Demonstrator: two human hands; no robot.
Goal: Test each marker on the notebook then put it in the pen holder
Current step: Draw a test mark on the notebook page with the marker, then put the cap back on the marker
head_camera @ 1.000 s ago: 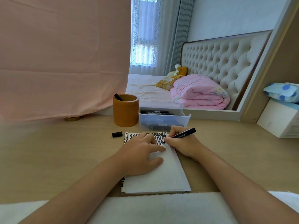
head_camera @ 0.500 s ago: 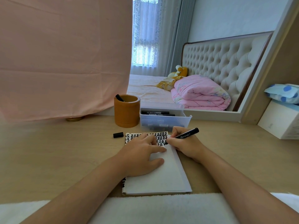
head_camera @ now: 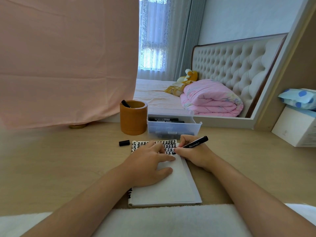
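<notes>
Right hand [head_camera: 193, 153] pinches marker [head_camera: 195, 142], tip at notebook [head_camera: 171, 189] far edge, left hand [head_camera: 147, 166] flat on page: keep strokes short, page pinned.

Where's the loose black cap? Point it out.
In the head view, the black cap lies on the desk just left of the notebook, in front of the orange pen holder.

Two bare forearms reaching in from 7 and 5 o'clock, left hand [head_camera: 148, 165] palm down, fingers straight and spread, pressing on the notebook [head_camera: 171, 189], right hand [head_camera: 193, 154] just beside it at 2 o'clock, fingers curled, pinching a black marker [head_camera: 195, 143], tip angled toward 8 o'clock.
</notes>
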